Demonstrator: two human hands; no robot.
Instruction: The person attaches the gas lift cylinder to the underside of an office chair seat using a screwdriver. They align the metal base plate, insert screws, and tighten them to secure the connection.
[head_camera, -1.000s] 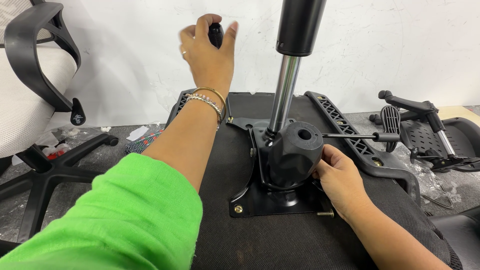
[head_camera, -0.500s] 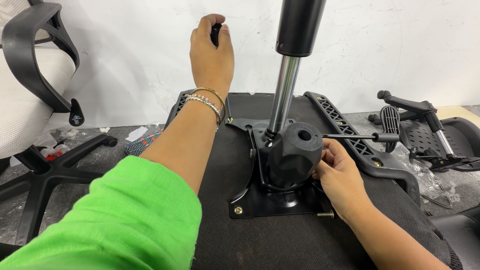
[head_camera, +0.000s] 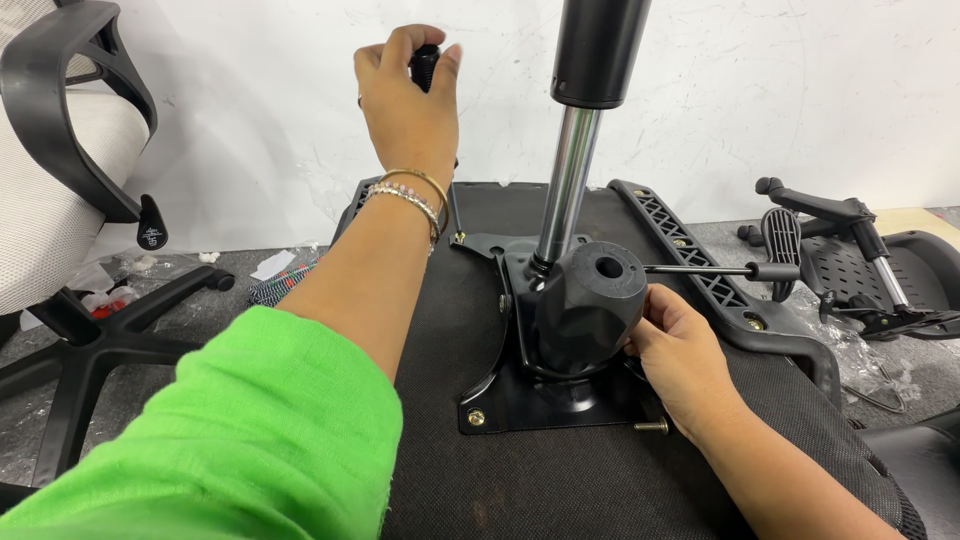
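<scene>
Left hand (head_camera: 405, 100) clamped on screwdriver handle (head_camera: 428, 65) at 11 o'clock, right hand (head_camera: 680, 355) bracing black mechanism housing (head_camera: 590, 300); risk: 1 loose screw (head_camera: 650, 427) at 5 o'clock, so the plate (head_camera: 545, 400) may shift.

Bright even light, soft shadows, sharp

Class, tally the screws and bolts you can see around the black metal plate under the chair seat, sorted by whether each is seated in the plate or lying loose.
Seated in the plate: 2, the front corner screw and the far corner screw
Lying loose: 1, the bolt near the right hand
Total: 3
</scene>
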